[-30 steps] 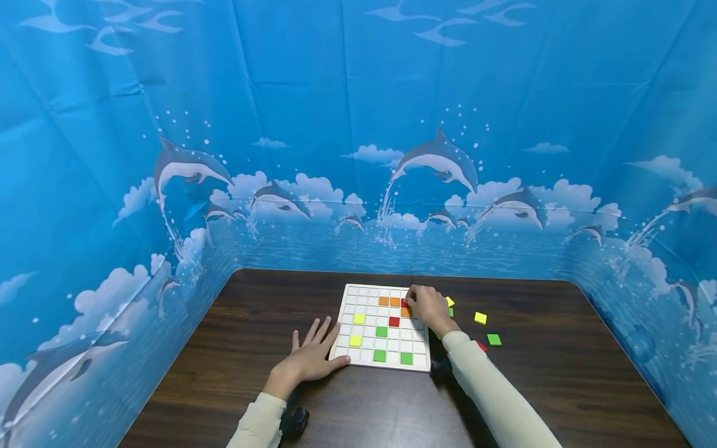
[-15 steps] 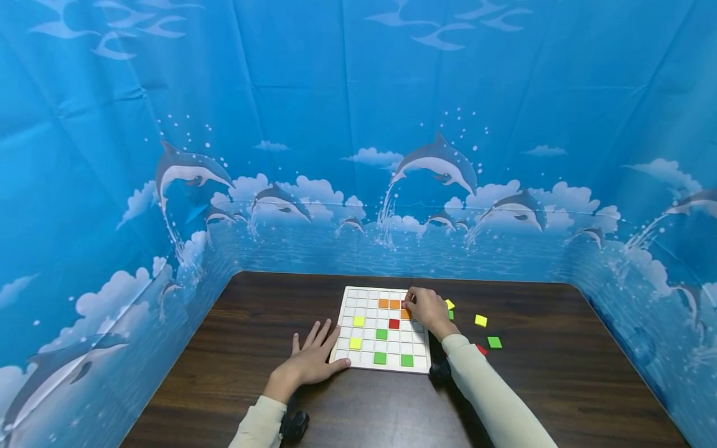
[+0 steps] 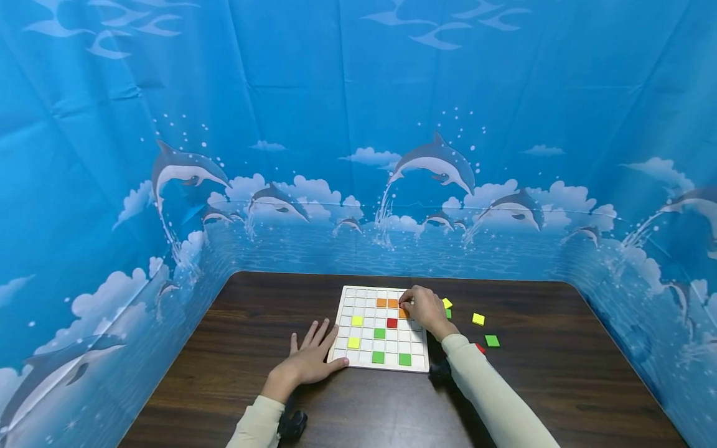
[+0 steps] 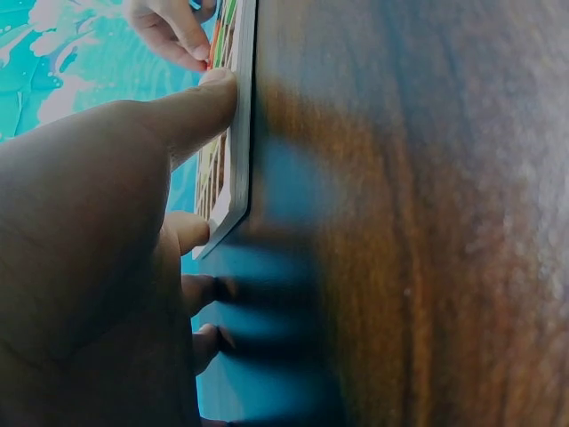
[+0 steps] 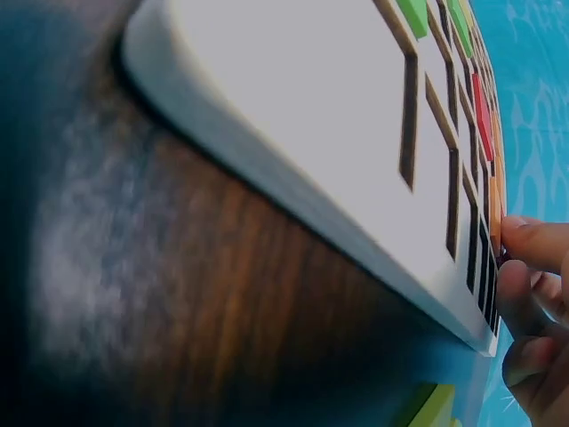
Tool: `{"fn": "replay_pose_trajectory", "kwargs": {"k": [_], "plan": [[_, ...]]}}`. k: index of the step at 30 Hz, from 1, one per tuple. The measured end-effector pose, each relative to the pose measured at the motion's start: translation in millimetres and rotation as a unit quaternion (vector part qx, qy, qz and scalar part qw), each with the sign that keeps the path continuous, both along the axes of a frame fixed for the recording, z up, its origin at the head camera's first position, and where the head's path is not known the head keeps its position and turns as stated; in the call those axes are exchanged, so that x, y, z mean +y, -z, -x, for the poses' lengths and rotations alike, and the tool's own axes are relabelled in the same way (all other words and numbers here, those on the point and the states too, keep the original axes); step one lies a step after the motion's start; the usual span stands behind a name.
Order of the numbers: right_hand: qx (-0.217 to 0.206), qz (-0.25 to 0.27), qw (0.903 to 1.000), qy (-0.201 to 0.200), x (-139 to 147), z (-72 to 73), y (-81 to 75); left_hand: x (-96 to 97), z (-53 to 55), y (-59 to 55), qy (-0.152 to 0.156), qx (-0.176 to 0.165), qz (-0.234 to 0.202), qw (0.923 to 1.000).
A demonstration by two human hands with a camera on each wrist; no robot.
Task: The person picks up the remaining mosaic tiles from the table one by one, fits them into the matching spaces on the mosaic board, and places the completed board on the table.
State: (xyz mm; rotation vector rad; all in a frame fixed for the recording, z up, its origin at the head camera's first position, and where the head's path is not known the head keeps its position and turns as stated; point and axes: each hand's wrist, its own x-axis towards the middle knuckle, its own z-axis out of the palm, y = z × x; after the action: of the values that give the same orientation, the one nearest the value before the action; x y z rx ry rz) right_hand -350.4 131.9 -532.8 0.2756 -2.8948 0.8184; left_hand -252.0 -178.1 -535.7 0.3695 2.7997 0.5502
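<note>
A white gridded board (image 3: 393,345) lay flat on a dark wood-grain surface (image 3: 358,410), in front of a blue curtain (image 3: 291,112) printed with leaping dolphins. The person's left hand (image 3: 309,362) was spread and held nothing; its thumb rested on the board's near left corner, the other fingers fanned along the left edge. The right hand (image 3: 428,309) reached over the far right part of the board, fingers curled, thumb and fingertips pinching what appeared to be a red tile (image 3: 400,305), mostly hidden by them.

Three orange tiles (image 3: 393,303) sat in cells close by those fingertips. Nearer the person, the board carried a second red square (image 3: 392,323), three green tiles (image 3: 379,333) and two yellow tiles (image 3: 356,321). Right of the board, loose pieces lay scattered: two yellow pieces (image 3: 478,318), two green pieces (image 3: 492,341) and a red piece (image 3: 480,348) partly covered by the right sleeve (image 3: 493,386).

The tight spot seemed to be at the fingertips: a tile let go at a slant could have caught on a cell's edge, and a sideways slip could have nudged the neighbouring orange tiles. With only a thumb on its corner, the board might have shifted under a hard press. A low right forearm could have dragged the loose red piece.
</note>
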Motion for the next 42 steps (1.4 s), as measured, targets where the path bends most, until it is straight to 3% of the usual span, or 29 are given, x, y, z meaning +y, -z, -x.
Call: {"fn": "replay_pose_trajectory", "kwargs": {"k": [10, 24, 32, 34, 42], "plan": [[-0.002, 0.004, 1.0, -0.005, 2.4, 0.9, -0.6, -4.9, 8.9, 17.1, -0.002, 0.009, -0.009, 0.9999], [-0.004, 0.023, 0.9996, -0.016, 11.2, -2.5, -1.3, 2.7, -4.3, -7.6, 0.0, -0.006, -0.003, 1.0], [-0.006, 0.04, 0.9991, -0.013, 17.3, -6.3, -1.4, -0.9, -1.3, -0.4, 0.005, 0.003, -0.028, 0.9996], [-0.006, 0.035, 0.9993, -0.013, 19.7, -8.3, -2.3, -2.6, 1.7, 6.2, 0.011, 0.011, -0.032, 0.9994], [0.003, 0.016, 0.9993, -0.033, 29.1, -21.1, -7.1, -0.5, -2.2, -2.0, 0.008, 0.007, -0.031, 0.9995]]}}
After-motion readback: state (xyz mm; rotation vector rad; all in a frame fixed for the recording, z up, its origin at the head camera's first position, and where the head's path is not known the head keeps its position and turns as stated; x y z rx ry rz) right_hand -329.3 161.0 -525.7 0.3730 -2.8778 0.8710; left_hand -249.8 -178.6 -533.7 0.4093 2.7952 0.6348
